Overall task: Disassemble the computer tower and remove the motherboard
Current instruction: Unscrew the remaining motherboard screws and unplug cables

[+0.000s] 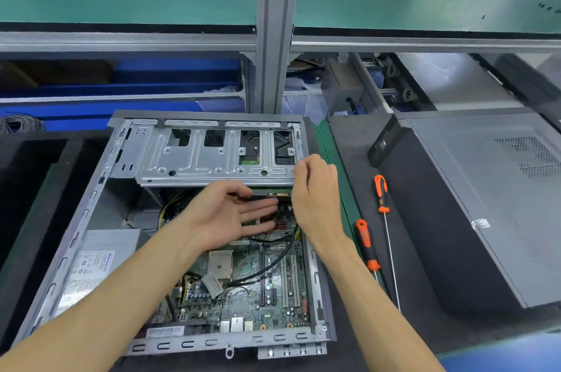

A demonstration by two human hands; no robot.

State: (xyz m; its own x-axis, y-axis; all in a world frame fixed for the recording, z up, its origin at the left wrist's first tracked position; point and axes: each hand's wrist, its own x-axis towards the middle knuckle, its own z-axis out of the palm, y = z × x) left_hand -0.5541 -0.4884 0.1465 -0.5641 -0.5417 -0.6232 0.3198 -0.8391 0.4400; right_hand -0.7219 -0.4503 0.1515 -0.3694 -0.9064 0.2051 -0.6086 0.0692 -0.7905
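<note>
The computer tower (170,238) lay open on its side, the motherboard (258,289) seated inside. My left hand (230,214) hovered over the board, fingers straight and released — my right hand (315,189) curled at the drive cage (212,156) edge; whether it gripped anything, I couldn't tell.

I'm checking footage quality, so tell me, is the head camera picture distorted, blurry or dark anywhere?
Head view: wide-angle bending curves the shelf rail and stretches the forearms at the bottom edge; the motherboard is sharp and evenly lit; the left hand looks slightly soft; under the drive cage it is shadowed.
</note>
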